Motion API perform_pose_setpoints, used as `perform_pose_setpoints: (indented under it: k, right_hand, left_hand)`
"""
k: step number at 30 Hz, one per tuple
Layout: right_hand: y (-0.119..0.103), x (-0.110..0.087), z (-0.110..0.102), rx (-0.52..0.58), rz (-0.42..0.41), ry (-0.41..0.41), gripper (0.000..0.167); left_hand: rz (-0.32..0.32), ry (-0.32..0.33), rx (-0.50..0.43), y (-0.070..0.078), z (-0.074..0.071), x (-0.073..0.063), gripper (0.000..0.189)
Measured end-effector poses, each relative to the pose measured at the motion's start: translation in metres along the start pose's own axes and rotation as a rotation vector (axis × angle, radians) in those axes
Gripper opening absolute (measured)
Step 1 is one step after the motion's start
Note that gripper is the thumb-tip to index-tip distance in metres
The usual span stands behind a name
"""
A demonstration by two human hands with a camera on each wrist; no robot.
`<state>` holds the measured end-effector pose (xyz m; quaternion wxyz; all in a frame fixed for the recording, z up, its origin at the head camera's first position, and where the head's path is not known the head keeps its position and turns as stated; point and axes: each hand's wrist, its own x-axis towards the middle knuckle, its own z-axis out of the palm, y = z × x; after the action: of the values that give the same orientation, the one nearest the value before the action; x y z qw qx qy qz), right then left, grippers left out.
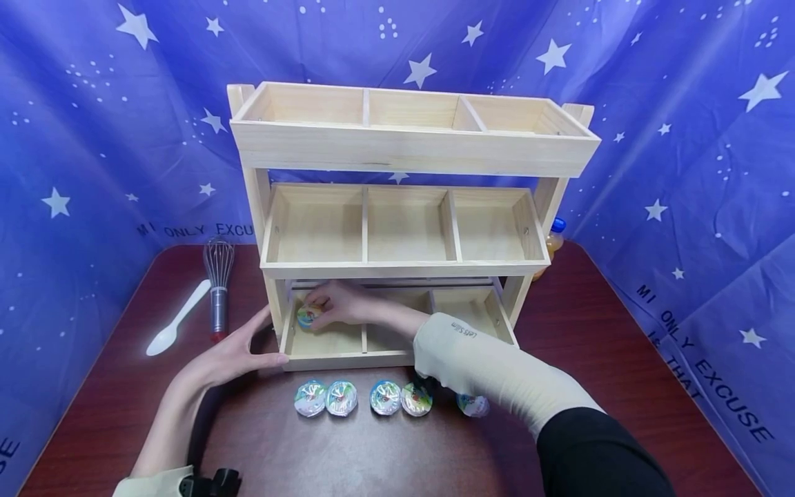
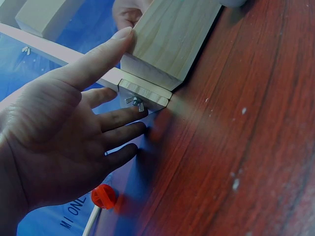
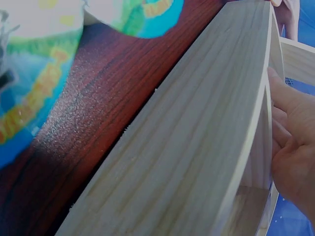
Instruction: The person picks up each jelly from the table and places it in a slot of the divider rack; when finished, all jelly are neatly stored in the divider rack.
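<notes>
A three-tier wooden rack (image 1: 406, 152) stands on the table, each tier split into three compartments. Within the bottom tier's left compartment, my right hand (image 1: 344, 304) pinches a small round snack cup (image 1: 306, 317) with a colourful printed lid. The right wrist view shows that hand (image 3: 295, 137) behind the tray's front board (image 3: 182, 113); the cup is hidden there. My left hand (image 1: 226, 353) is at the rack's lower left corner, thumb against the bottom tray (image 2: 162, 44). In the left wrist view, the left hand's fingers (image 2: 120, 135) extend beside the rack's leg, near a wing nut (image 2: 135, 102).
Several similar cups (image 1: 385, 398) line the table in front of the rack, one partly covered by the right sleeve. Left of the rack lie a white spoon (image 1: 180, 317) and a whisk (image 1: 219, 290). A blue-capped bottle (image 1: 555, 238) stands behind the right leg.
</notes>
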<state>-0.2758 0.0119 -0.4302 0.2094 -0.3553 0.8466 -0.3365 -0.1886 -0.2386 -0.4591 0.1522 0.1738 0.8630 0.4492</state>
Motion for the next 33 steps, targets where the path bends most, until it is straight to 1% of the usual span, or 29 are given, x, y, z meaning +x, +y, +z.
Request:
perform_pose_setpoints:
  k: [3, 7, 12, 15, 21, 25, 28, 33]
  right_hand:
    - [0.000, -0.001, -0.001, -0.049, -0.009, 0.000, 0.046]
    - [0.000, -0.002, -0.002, -0.049, -0.006, -0.001, 0.050]
    - [0.003, -0.005, -0.003, 0.045, -0.006, -0.011, 0.050]
    - [0.006, -0.011, -0.005, 0.080, -0.022, -0.003, 0.047]
    - [0.009, -0.032, -0.014, 0.060, -0.042, 0.048, 0.040]
    - [0.009, -0.048, -0.019, 0.090, -0.025, 0.081, 0.041]
    - [0.009, -0.057, -0.022, 0.118, -0.031, 0.103, 0.041]
    - [0.012, -0.073, -0.026, 0.124, -0.045, 0.157, 0.039]
  left_hand:
    - [-0.008, 0.002, 0.000, 0.000, 0.000, 0.000, 0.109]
    - [-0.020, 0.001, 0.005, 0.000, 0.001, 0.000, 0.110]
    - [-0.025, -0.005, -0.002, 0.000, 0.002, 0.000, 0.110]
    - [-0.019, -0.005, -0.007, 0.001, 0.002, 0.000, 0.110]
    - [-0.013, -0.005, -0.015, 0.002, 0.002, -0.001, 0.110]
    - [-0.018, -0.003, -0.006, 0.002, 0.001, -0.002, 0.110]
    - [-0.018, -0.003, -0.002, 0.001, 0.000, -0.002, 0.111]
    - [-0.021, -0.002, -0.004, 0.001, 0.000, -0.001, 0.111]
